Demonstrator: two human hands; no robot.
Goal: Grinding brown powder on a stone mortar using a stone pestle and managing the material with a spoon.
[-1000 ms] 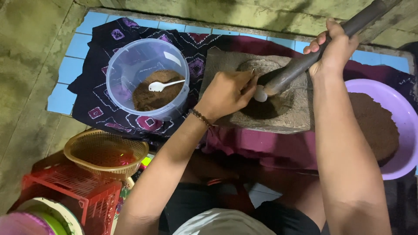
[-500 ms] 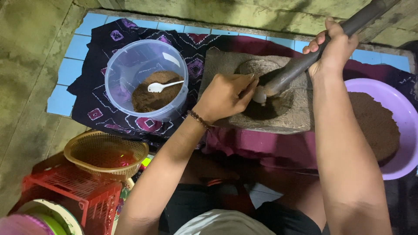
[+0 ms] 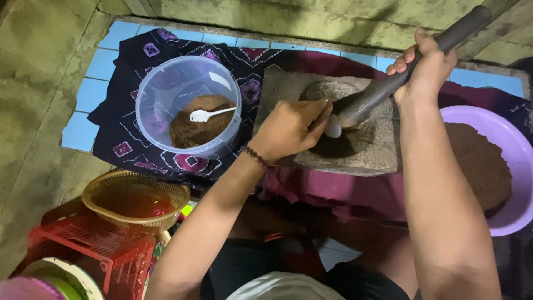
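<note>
Stone mortar: a grey, roughly square slab with a round hollow, centre-right of the frame, resting on a maroon cloth.
Pestle: a long dark rod slanting from the upper right corner down into the hollow, its lower end just beside the white spoon.
Right hand: fingers wrapped tight around the pestle's upper half, thumb toward the top of the frame.
Left hand: fingers pinched together on a small white spoon, held over the hollow's left side; a beaded bracelet circles the wrist.
Dark powder: lies in the bottom of the hollow, under the spoon and the pestle's end.
Clear tub: round plastic, upper left of the mortar, on a dark patterned cloth; brown powder and a second white spoon lie inside.
Purple basin: right edge of the frame, heaped with brown powder.
Woven basket: lower left, sitting above a red plastic crate.
Floor: light blue tiles show beyond the patterned cloth at upper left.
</note>
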